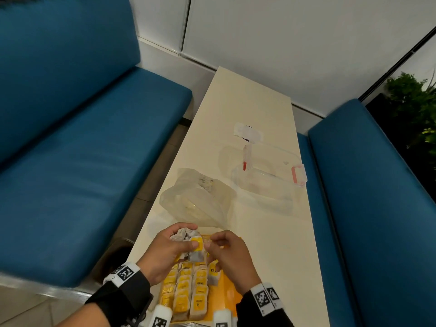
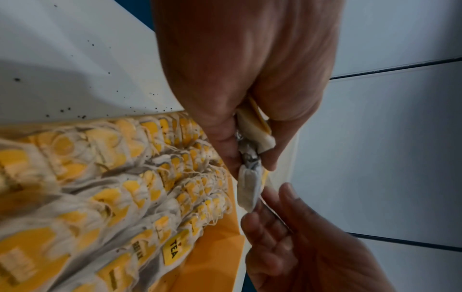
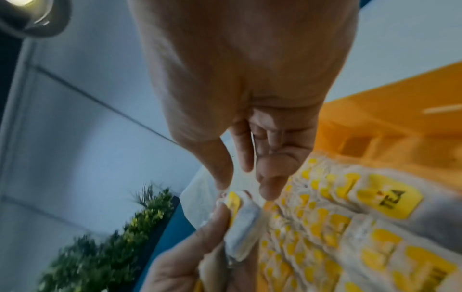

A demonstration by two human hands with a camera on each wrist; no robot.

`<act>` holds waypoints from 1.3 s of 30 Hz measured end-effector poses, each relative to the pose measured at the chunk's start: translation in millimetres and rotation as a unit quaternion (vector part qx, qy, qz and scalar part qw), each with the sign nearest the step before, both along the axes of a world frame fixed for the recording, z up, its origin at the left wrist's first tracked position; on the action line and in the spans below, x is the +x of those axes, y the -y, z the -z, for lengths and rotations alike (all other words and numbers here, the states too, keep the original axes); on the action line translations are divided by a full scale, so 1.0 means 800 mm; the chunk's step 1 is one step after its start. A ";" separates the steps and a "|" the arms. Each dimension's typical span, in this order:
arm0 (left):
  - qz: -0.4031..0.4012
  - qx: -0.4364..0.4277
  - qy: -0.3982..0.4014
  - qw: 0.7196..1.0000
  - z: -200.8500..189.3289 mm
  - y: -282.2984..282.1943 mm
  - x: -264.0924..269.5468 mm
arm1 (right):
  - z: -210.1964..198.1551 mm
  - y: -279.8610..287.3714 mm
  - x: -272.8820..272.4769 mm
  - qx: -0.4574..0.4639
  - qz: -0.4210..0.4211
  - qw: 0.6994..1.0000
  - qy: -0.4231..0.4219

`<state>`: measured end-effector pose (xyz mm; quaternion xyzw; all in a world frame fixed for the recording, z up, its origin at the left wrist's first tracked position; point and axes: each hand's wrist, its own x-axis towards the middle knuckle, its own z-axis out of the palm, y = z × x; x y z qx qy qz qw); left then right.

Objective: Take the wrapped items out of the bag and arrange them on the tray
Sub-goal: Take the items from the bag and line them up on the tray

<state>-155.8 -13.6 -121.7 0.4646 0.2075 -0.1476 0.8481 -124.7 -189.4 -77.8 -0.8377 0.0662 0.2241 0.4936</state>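
My left hand (image 1: 188,237) grips a bundle of wrapped tea bags (image 1: 186,234) just above the far end of the orange tray (image 1: 232,289). One tea bag with a yellow tag (image 1: 197,246) sticks out of the bundle toward my right hand (image 1: 211,243), whose thumb and fingertips pinch its end. The left wrist view shows that tea bag (image 2: 247,189) hanging between both hands. On the tray lie rows of several tea bags (image 1: 188,286). The clear plastic bag (image 1: 200,201) lies slack on the table just beyond my hands.
A clear lidded container with red clips (image 1: 266,178) stands beyond the bag on the narrow white table (image 1: 271,256). Blue benches (image 1: 70,161) flank the table on both sides. A green plant (image 1: 415,109) is at the far right. Bare orange tray shows right of the rows.
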 end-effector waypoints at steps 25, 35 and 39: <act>-0.024 0.040 0.022 0.999 0.012 -0.006 0.007 | -0.002 0.044 0.020 -0.060 -0.048 0.997 -0.001; -0.032 0.077 0.036 0.996 0.019 -0.005 0.005 | 0.034 0.045 -0.010 -0.212 -0.118 0.963 -0.117; -0.028 0.095 0.036 0.994 0.022 -0.004 0.006 | 0.045 0.038 -0.011 -0.234 -0.136 0.954 -0.128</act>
